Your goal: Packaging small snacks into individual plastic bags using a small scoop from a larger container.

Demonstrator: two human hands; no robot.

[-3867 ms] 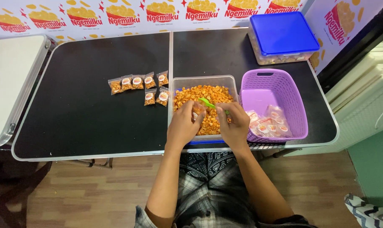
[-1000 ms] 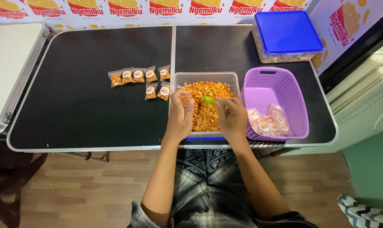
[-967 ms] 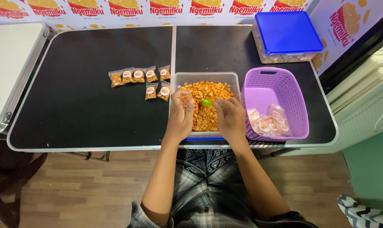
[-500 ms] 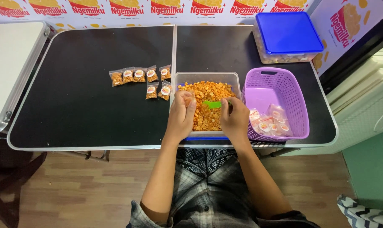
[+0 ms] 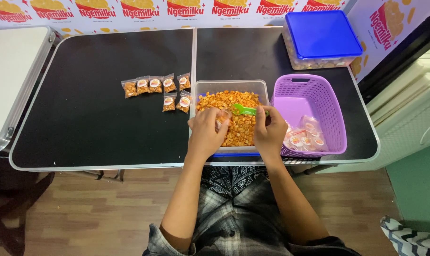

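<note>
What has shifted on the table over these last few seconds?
The right hand has lifted the small green plastic scoop from the orange snacks toward the small clear bag in the left hand. The seven filled packets, purple basket and blue-lidded box stayed put.

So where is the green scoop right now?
In the head view the green scoop is in the right hand, held over the clear tub of orange snacks, just left of the purple basket.
</note>
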